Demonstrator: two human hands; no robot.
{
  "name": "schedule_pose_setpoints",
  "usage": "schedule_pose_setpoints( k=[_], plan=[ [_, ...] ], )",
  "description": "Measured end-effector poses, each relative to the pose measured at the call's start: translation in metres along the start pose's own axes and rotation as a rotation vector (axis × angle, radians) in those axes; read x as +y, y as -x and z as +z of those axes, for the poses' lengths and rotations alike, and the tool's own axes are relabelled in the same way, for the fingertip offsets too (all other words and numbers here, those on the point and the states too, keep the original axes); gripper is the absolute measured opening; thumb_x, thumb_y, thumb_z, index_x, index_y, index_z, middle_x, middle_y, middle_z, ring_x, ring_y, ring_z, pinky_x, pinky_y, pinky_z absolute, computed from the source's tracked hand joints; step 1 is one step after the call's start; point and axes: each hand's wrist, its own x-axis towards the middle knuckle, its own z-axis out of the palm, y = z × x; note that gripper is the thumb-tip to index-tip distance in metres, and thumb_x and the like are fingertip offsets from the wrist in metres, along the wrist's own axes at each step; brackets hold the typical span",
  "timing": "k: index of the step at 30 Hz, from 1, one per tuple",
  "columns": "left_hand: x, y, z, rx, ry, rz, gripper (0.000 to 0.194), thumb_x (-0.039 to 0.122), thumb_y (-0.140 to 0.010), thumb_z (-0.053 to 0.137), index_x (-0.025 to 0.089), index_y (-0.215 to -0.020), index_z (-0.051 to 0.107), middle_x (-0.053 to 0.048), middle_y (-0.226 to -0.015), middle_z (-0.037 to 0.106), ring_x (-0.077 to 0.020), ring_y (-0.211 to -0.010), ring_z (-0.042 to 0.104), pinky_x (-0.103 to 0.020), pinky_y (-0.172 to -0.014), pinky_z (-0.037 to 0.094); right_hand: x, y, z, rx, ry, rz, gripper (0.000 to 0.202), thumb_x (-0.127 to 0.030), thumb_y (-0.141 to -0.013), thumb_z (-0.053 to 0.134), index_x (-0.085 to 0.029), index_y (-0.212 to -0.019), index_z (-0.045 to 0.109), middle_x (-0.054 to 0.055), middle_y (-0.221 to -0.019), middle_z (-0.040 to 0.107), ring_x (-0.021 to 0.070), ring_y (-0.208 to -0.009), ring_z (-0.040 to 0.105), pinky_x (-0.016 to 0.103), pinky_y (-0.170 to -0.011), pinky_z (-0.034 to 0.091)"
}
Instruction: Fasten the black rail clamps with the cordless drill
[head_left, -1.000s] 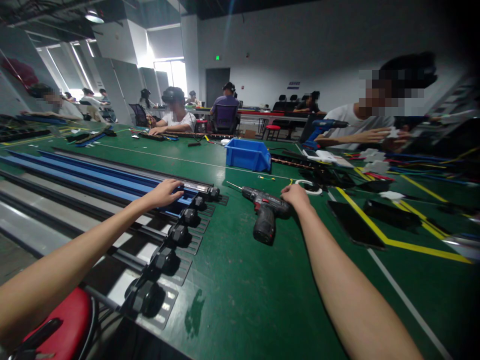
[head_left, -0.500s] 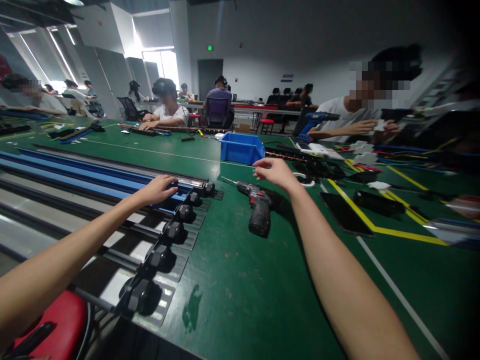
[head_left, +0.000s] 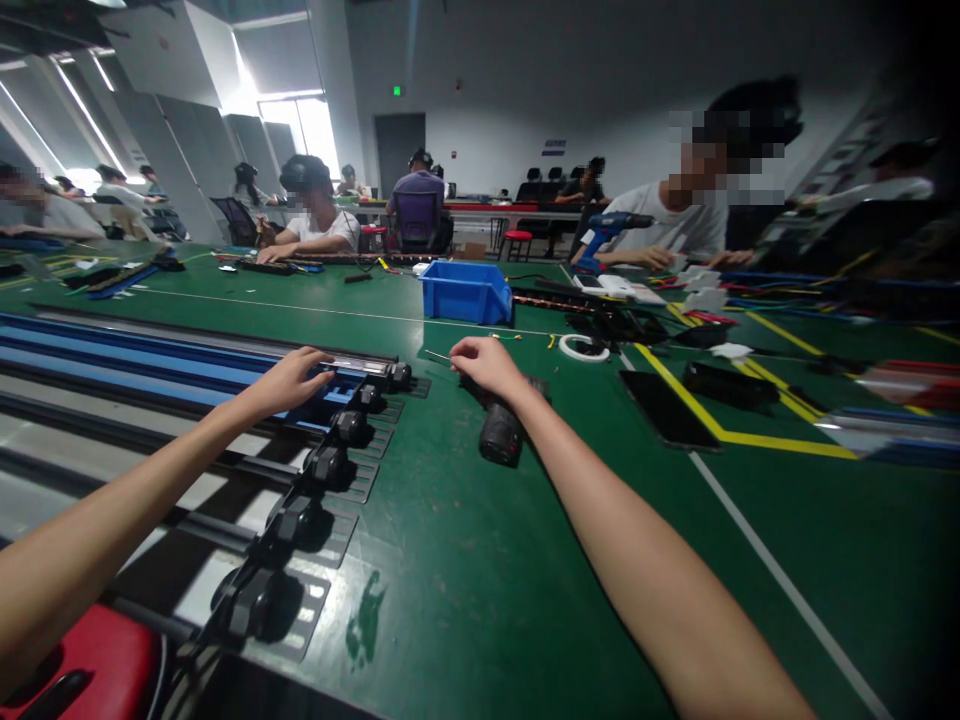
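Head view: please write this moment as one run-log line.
left hand: on blue rail | right hand: over drill | blue bin: behind

No legible text anywhere; green sign (head_left: 395, 91) over the door too small to read.

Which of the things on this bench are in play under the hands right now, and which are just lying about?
In play:
left hand on blue rail
right hand over cordless drill

Lying about:
blue bin
white tape ring
black tablet
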Motion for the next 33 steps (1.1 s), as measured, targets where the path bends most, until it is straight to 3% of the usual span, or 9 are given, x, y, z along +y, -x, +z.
schedule_pose_setpoints(
  k=[6,11,15,19,23,27,33],
  plan=[
    [0.035,-0.002,-0.016,0.167,0.054,-0.001,0.04,0.045,-0.094,0.044,0.016,-0.108,0.067,-0.011,-0.109,0.068,-0.0242,-0.101,0.062,-0.032,-0.086,0.047,-0.01,0.013,0.013,0.064,0.024,-0.183,0.019,-0.009,-0.082,0.057,-0.015,-0.096,0.07,0.007,-0.097,0.07,0.0172,-0.088,0.062,0.028,-0.084,0.045],
    [0.069,-0.017,-0.023,0.116,0.032,0.074,0.031,0.037,-0.092,0.048,0.016,-0.098,0.069,-0.007,-0.092,0.071,-0.019,-0.078,0.062,-0.027,-0.07,0.043,-0.017,0.019,0.02,0.071,-0.003,-0.306,0.019,-0.01,-0.082,0.06,-0.014,-0.1,0.067,0.006,-0.093,0.067,0.0155,-0.081,0.06,0.027,-0.077,0.045],
    [0.105,-0.031,-0.016,0.054,0.054,0.14,0.03,0.036,-0.094,0.046,0.016,-0.099,0.069,-0.004,-0.08,0.07,-0.015,-0.063,0.057,-0.026,-0.063,0.038,-0.025,0.018,0.034,-0.003,-0.092,-0.29,0.031,-0.009,-0.083,0.059,-0.015,-0.113,0.065,0.004,-0.088,0.068,0.0141,-0.077,0.06,0.025,-0.073,0.045],
    [0.132,-0.031,0.004,0.072,0.1,0.259,0.028,0.029,-0.096,0.041,0.017,-0.096,0.067,-0.004,-0.083,0.069,-0.0168,-0.074,0.06,-0.029,-0.077,0.04,-0.028,0.018,0.041,-0.054,-0.106,-0.31,0.048,-0.008,-0.083,0.057,-0.016,-0.13,0.057,0.003,-0.088,0.07,0.014,-0.078,0.063,0.026,-0.076,0.046],
    [0.135,-0.025,0.018,0.028,0.086,0.37,0.02,0.023,-0.094,0.045,0.018,-0.097,0.064,-0.004,-0.086,0.067,-0.0182,-0.083,0.061,-0.033,-0.087,0.038,-0.032,0.021,0.042,-0.068,-0.162,-0.298,0.055,-0.01,-0.085,0.056,-0.018,-0.14,0.049,0.004,-0.093,0.071,0.015,-0.083,0.066,0.027,-0.08,0.049],
    [0.13,-0.022,0.022,0.065,0.082,0.33,0.017,0.026,-0.095,0.046,0.018,-0.099,0.061,-0.005,-0.087,0.066,-0.0198,-0.083,0.06,-0.034,-0.085,0.039,-0.045,0.026,0.042,-0.092,-0.182,-0.347,0.065,-0.012,-0.089,0.053,-0.021,-0.15,0.033,0.003,-0.098,0.071,0.0152,-0.088,0.067,0.03,-0.086,0.051],
    [0.131,-0.023,0.023,0.038,0.09,0.372,0.015,0.019,-0.095,0.042,0.018,-0.099,0.056,-0.007,-0.093,0.066,-0.0213,-0.087,0.06,-0.034,-0.08,0.04,-0.057,0.033,0.038,0.001,-0.046,-0.43,0.06,-0.009,-0.088,0.052,-0.022,-0.146,0.042,0.009,-0.122,0.065,0.0204,-0.107,0.063,0.038,-0.098,0.048]
  ],
)
